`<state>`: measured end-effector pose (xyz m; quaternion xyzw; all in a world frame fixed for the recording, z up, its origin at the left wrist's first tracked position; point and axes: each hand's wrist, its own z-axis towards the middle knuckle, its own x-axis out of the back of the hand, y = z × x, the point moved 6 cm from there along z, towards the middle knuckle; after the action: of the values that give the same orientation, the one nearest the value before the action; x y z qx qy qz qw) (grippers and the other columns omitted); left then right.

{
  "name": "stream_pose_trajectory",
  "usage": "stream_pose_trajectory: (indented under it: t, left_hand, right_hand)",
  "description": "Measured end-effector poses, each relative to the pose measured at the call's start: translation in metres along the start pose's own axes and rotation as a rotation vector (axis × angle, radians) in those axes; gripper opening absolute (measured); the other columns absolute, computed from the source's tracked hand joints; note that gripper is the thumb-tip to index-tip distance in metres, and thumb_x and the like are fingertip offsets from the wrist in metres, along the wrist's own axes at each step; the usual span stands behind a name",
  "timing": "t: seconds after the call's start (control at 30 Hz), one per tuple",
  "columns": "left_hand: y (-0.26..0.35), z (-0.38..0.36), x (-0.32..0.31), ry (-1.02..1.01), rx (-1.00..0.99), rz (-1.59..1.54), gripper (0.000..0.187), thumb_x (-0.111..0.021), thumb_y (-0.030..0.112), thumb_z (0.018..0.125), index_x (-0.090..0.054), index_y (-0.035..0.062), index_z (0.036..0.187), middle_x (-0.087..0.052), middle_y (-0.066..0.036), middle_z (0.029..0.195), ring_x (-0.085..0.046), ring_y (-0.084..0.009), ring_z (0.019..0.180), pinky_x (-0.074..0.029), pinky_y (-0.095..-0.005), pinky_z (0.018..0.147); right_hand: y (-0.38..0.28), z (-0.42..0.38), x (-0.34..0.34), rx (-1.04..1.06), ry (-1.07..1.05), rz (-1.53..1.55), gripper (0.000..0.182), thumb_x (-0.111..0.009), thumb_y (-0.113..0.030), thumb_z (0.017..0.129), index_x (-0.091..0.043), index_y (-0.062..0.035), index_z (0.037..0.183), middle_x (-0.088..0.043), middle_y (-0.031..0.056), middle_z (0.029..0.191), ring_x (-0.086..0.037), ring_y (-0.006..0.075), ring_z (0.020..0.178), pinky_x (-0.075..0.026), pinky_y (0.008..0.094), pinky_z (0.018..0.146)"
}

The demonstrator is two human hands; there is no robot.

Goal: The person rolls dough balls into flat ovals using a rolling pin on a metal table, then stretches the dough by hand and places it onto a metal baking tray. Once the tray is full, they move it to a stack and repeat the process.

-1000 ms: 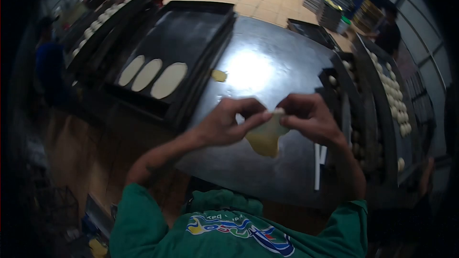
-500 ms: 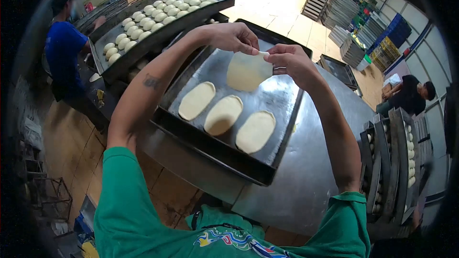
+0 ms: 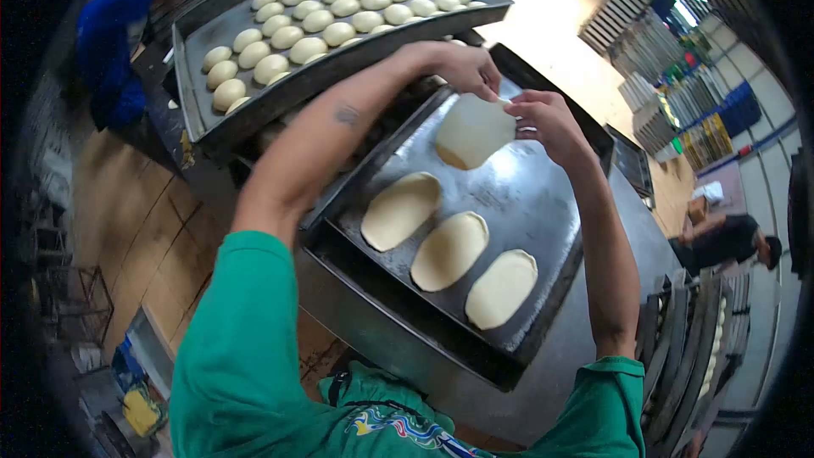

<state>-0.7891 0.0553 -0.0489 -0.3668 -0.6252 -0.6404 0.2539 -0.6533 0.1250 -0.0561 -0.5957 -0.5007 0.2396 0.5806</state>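
Note:
A thin, flattened piece of dough (image 3: 475, 131) hangs by its upper edge between my two hands, above the far part of a dark metal baking tray (image 3: 543, 220). My left hand (image 3: 465, 69) pinches the top edge with closed fingers. Close beside it, my right hand (image 3: 547, 123) grips the upper right corner between thumb and fingers. On the near half of the tray lie three flat oval dough pieces in a slanting row: a left one (image 3: 401, 211), a middle one (image 3: 450, 251) and a right one (image 3: 502, 289).
A large tray (image 3: 199, 106) of round dough balls sits at the upper left, beside a person in a blue shirt (image 3: 114, 47). The tray rests on a metal table (image 3: 627, 246). Trays with dough (image 3: 687, 348) stand at right, near a person in black (image 3: 721, 242).
The view has turned, so trays and hands appear shifted right. Both hands still hold the dough sheet by its upper edge. The person in blue has raised an arm.

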Motion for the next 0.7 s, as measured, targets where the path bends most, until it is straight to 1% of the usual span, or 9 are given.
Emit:
stream_pose_trajectory:
  t: [0.17,0.2,0.27,0.47,0.5,0.57,0.63,0.67,0.7]
  left_hand:
    - [-0.12,0.056,-0.07,0.008,0.357,0.084,0.031,-0.069,0.026,0.081,-0.071,0.0007,0.099,-0.071,-0.016,0.094,-0.067,-0.0252,0.084,-0.052,-0.0366,0.075]
    - [-0.137,0.068,-0.08,0.15,0.392,0.079,0.03,-0.069,0.024,0.079,-0.071,0.0006,0.098,-0.071,-0.018,0.096,-0.068,-0.0285,0.086,-0.053,-0.0382,0.076]
    - [-0.146,0.079,-0.091,0.339,0.433,0.064,0.027,-0.067,0.016,0.076,-0.071,0.0004,0.098,-0.069,-0.022,0.098,-0.068,-0.0336,0.092,-0.052,-0.0413,0.079]
    - [-0.156,0.075,-0.1,0.482,0.444,-0.062,0.023,-0.064,0.015,0.078,-0.071,0.0012,0.096,-0.068,-0.024,0.097,-0.067,-0.0346,0.093,-0.052,-0.0418,0.08]
    - [-0.156,0.074,-0.096,0.491,0.399,-0.021,0.023,-0.065,0.017,0.081,-0.071,0.0015,0.097,-0.069,-0.022,0.097,-0.068,-0.0322,0.089,-0.052,-0.0399,0.079]
    - [-0.152,0.064,-0.092,0.536,0.402,-0.075,0.025,-0.062,0.022,0.083,-0.071,0.0017,0.096,-0.068,-0.024,0.097,-0.067,-0.0347,0.091,-0.051,-0.0418,0.082]
    - [-0.144,0.052,-0.088,0.588,0.485,-0.033,0.031,-0.056,0.026,0.087,-0.069,0.0001,0.098,-0.066,-0.026,0.1,-0.065,-0.0385,0.096,-0.049,-0.0442,0.086]
    - [-0.132,0.043,-0.086,0.615,0.521,-0.034,0.038,-0.05,0.03,0.091,-0.067,-0.0028,0.102,-0.064,-0.029,0.104,-0.062,-0.0415,0.099,-0.046,-0.0462,0.09]
    - [-0.112,0.036,-0.081,0.632,0.47,-0.006,0.038,-0.054,0.028,0.091,-0.066,-0.0088,0.094,-0.062,-0.032,0.1,-0.061,-0.0433,0.098,-0.046,-0.0476,0.089]
  right_hand:
    - [0.112,0.097,-0.01,-0.209,0.002,0.085,0.025,-0.063,-0.013,0.083,-0.062,0.0041,0.102,-0.065,0.0123,0.087,-0.064,0.0209,0.076,-0.054,0.0331,0.069]
    - [0.12,0.105,-0.011,-0.184,0.058,0.078,0.025,-0.062,-0.014,0.084,-0.062,0.0039,0.101,-0.065,0.012,0.088,-0.064,0.0208,0.076,-0.054,0.0327,0.069]
    - [0.141,0.123,-0.008,-0.157,0.12,0.049,0.023,-0.062,-0.014,0.085,-0.062,0.0033,0.1,-0.066,0.0112,0.09,-0.065,0.0194,0.078,-0.053,0.0316,0.072]
    - [0.131,0.108,-0.01,-0.14,0.369,-0.047,0.023,-0.066,-0.022,0.083,-0.061,-0.0016,0.092,-0.055,0.0016,0.072,-0.049,0.0114,0.062,-0.04,0.0281,0.056]
    - [0.135,0.105,-0.008,-0.166,0.422,-0.033,0.047,-0.065,-0.027,0.076,-0.062,0.0127,0.101,-0.066,0.0188,0.087,-0.063,0.0241,0.075,-0.05,0.0357,0.07]
    - [0.161,0.12,-0.017,-0.144,0.325,0.186,0.027,-0.065,-0.025,0.085,-0.06,0.0013,0.09,-0.055,0.0043,0.074,-0.049,0.0149,0.066,-0.041,0.0314,0.061]
    - [0.161,0.115,-0.016,-0.073,0.406,0.09,0.028,-0.064,-0.026,0.085,-0.059,0.0013,0.088,-0.056,0.0066,0.076,-0.052,0.0157,0.069,-0.042,0.032,0.063]
    - [0.156,0.104,-0.01,-0.148,0.371,0.042,0.054,-0.065,-0.032,0.079,-0.057,0.0126,0.108,-0.063,0.0253,0.105,-0.059,0.0272,0.098,-0.046,0.0388,0.083]
    - [0.146,0.087,0.001,-0.157,0.376,0.052,0.054,-0.065,-0.032,0.079,-0.057,0.0126,0.108,-0.063,0.0253,0.105,-0.059,0.0272,0.098,-0.046,0.0388,0.083]
